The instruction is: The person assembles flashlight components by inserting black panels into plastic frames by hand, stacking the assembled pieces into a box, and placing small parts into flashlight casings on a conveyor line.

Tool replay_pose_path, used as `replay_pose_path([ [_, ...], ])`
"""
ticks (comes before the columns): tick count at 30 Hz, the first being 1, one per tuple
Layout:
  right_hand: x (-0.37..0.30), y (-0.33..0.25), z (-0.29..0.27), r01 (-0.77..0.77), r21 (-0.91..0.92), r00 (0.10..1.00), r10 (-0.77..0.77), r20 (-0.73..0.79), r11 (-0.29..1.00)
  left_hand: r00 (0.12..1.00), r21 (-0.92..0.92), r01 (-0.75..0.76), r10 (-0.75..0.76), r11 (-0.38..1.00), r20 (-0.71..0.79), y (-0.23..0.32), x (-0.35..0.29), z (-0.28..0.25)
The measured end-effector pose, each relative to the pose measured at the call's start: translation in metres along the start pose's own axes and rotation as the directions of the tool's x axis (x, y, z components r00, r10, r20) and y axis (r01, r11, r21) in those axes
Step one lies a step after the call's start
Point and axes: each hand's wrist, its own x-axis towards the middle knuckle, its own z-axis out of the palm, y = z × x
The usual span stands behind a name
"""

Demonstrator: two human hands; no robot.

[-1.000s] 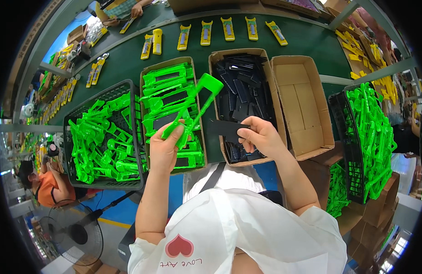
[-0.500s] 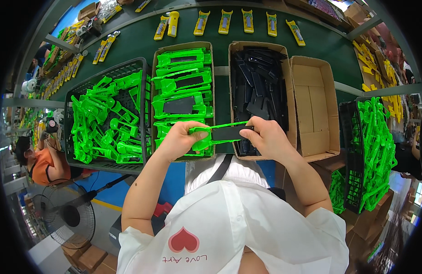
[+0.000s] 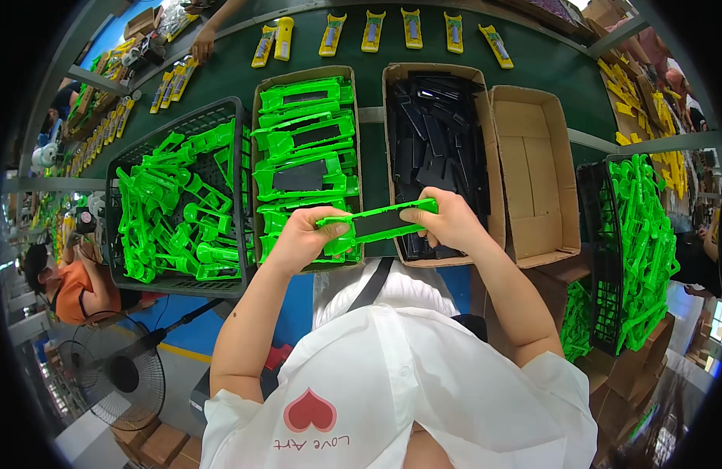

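Between my two hands is a green plastic housing (image 3: 412, 228), held level above the front of two cardboard boxes. A flat black panel (image 3: 370, 224) lies in its long opening. My left hand (image 3: 318, 233) grips the wider, flared end, thumb on top. At the other end my right hand (image 3: 448, 222) is closed round the housing, its thumb pressing on the panel. Under my left hand, a cardboard box (image 3: 356, 94) holds several green housings with black panels fitted. Loose black panels (image 3: 433, 137) fill the cardboard box (image 3: 388, 102) beyond my right hand.
At left stands a black crate (image 3: 243, 148) heaped with green housings; another crate (image 3: 603, 258) of them is at right. An empty cardboard box (image 3: 533, 172) sits beside the panels. Yellow housings (image 3: 372, 33) line the far bench. Another person's hand (image 3: 204, 45) reaches in there.
The housing has tilted, its right end higher, and the panel now sits inside its opening. My right thumb has shifted onto the panel. Another person's arm has come in at the far left.
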Motion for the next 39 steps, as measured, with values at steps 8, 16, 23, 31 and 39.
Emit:
replay_pose_path([
  [8, 0.007, 0.021, 0.04, 0.189, -0.186, 0.956, -0.224, -0.189, 0.964, 0.993, 0.952, 0.001, 0.116, 0.306, -0.038, 0.008, -0.005, 0.03],
  [16, 0.005, 0.028, 0.079, 0.401, 0.083, 0.916, -0.4, -0.028, 0.912, 0.953, 0.925, 0.027, 0.269, 0.38, -0.139, -0.018, -0.024, 0.024],
  [23, 0.025, 0.034, 0.049, 0.234, -0.242, 0.917, -0.296, -0.267, 0.942, 0.867, 0.989, 0.016, 0.494, -0.15, 0.06, -0.011, -0.017, -0.037],
  [31, 0.039, 0.089, 0.007, -0.16, -0.634, 0.835, -0.239, -0.496, 0.756, 0.667, 0.978, -0.157, 0.745, 0.137, 0.003, -0.048, 0.005, -0.061],
  [39, 0.056, 0.017, 0.077, 0.288, -0.608, 0.616, -0.629, -0.474, 0.74, 0.704, 0.868, 0.24, 0.537, 0.435, -0.464, -0.03, 0.048, -0.085],
])
